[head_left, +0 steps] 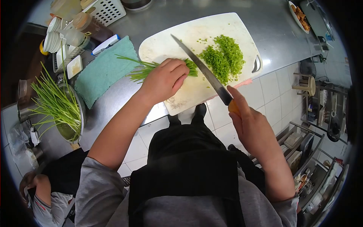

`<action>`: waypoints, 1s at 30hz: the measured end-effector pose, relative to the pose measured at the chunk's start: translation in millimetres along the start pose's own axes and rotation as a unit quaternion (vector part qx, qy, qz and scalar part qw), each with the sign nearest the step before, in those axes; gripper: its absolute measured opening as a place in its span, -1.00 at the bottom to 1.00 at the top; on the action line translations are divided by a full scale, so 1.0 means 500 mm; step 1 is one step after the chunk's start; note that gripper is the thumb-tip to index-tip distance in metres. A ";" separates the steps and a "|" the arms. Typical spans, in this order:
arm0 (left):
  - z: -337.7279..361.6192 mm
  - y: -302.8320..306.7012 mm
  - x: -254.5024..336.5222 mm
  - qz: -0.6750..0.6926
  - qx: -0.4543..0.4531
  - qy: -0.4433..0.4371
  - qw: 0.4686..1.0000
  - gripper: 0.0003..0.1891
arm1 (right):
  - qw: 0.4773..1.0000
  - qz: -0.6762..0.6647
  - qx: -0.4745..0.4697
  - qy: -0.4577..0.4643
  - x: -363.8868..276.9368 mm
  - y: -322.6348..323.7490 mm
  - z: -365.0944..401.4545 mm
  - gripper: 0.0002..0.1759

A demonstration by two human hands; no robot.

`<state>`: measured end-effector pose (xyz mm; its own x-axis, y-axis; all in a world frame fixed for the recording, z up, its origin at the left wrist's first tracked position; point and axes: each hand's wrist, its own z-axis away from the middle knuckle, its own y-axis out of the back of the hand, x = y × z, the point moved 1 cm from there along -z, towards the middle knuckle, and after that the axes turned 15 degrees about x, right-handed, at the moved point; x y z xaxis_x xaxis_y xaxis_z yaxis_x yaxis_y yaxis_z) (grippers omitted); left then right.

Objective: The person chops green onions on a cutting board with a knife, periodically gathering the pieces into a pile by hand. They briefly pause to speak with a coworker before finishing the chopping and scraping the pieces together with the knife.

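Observation:
My left hand (165, 80) is closed over a bunch of green chives (141, 71), pressing it onto the white cutting board (162, 43). The long ends stick out to the left, and short cut ends show past my fingers on the right. In my right hand (247, 123) is a long kitchen knife (206, 71), gripped by its yellowish handle. Its blade slants across the board, just right of the bunch, with the tip pointing to the upper left. Chopped chives (227, 56) lie in a bright green heap on the right of the board, beyond the blade.
A metal colander (82, 109) of whole chives stands at left, beside a green cloth (107, 72) and a white marker (105, 44). Bottles (92, 26) and stacked white dishes (54, 38) are behind. A plate of food (300, 17) sits far right. Another person (49, 189) is at lower left.

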<state>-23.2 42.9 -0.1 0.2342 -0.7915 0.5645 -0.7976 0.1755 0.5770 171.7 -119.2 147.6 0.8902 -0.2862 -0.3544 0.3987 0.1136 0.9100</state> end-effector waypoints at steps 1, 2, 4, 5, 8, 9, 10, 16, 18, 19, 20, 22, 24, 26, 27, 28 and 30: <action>0.002 0.000 0.004 -0.003 -0.001 0.000 1.000 -0.82 | 1.000 -0.002 0.019 0.010 0.001 -0.006 0.006 -0.48; 0.004 0.001 0.008 -0.006 -0.002 -0.001 1.000 -0.82 | 0.999 -0.003 0.038 0.021 0.003 -0.013 0.010 -0.50; 0.012 0.000 0.019 -0.006 -0.005 -0.003 1.000 -0.81 | 0.998 -0.016 0.051 0.021 0.017 -0.041 0.015 -0.53; 0.016 -0.002 0.026 -0.005 -0.008 -0.005 1.000 -0.81 | 0.997 -0.027 0.065 0.019 0.024 -0.056 0.016 -0.55; 0.028 -0.012 0.047 -0.007 -0.018 -0.009 1.000 -0.80 | 0.994 -0.075 0.083 -0.002 0.039 -0.088 0.008 -0.61; 0.029 -0.015 0.058 -0.013 -0.027 -0.026 0.999 -0.75 | 0.994 -0.076 0.083 -0.004 0.038 -0.089 0.007 -0.61; 0.029 -0.018 0.064 -0.013 -0.028 -0.026 0.999 -0.75 | 0.994 -0.073 0.083 -0.007 0.036 -0.092 0.006 -0.65; 0.028 -0.026 0.068 -0.007 -0.006 0.008 1.000 -0.79 | 0.998 0.016 0.051 0.017 0.023 -0.085 -0.006 -0.70; 0.025 -0.022 0.069 -0.003 -0.009 0.009 1.000 -0.77 | 0.998 0.049 0.040 0.012 0.001 -0.048 -0.007 -0.72; 0.025 -0.021 0.069 -0.004 -0.011 0.012 1.000 -0.77 | 0.998 0.065 0.009 -0.001 -0.016 -0.018 0.000 -0.74; 0.025 -0.022 0.069 -0.008 -0.014 0.010 1.000 -0.78 | 0.996 0.081 -0.021 -0.013 -0.026 0.000 0.009 -0.76; 0.024 -0.023 0.068 -0.011 -0.016 0.010 1.000 -0.78 | 0.996 0.081 -0.021 -0.008 -0.026 -0.006 0.038 -0.76; 0.026 -0.024 0.067 -0.021 -0.022 0.007 1.000 -0.78 | 0.993 0.114 -0.035 -0.021 -0.011 -0.057 0.056 -0.77; 0.030 -0.027 0.065 -0.010 -0.013 0.012 1.000 -0.79 | 0.992 0.122 -0.028 -0.019 0.018 -0.137 0.045 -0.77; 0.029 -0.027 0.065 -0.001 -0.003 0.013 1.000 -0.79 | 0.994 0.112 0.014 0.003 0.033 -0.169 0.030 -0.77; 0.029 -0.027 0.065 0.000 -0.003 0.012 1.000 -0.79 | 0.993 0.102 0.056 0.026 0.033 -0.177 0.014 -0.78; 0.029 -0.024 0.065 0.000 -0.013 0.010 1.000 -0.80 | 0.996 0.085 0.023 0.014 0.017 -0.113 -0.004 -0.77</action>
<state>-14.1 6.3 2.7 0.2462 -0.7792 0.5764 -0.7833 0.1903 0.5918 157.4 -126.3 92.8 0.9501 -0.2396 -0.1998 0.2318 0.1134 0.9661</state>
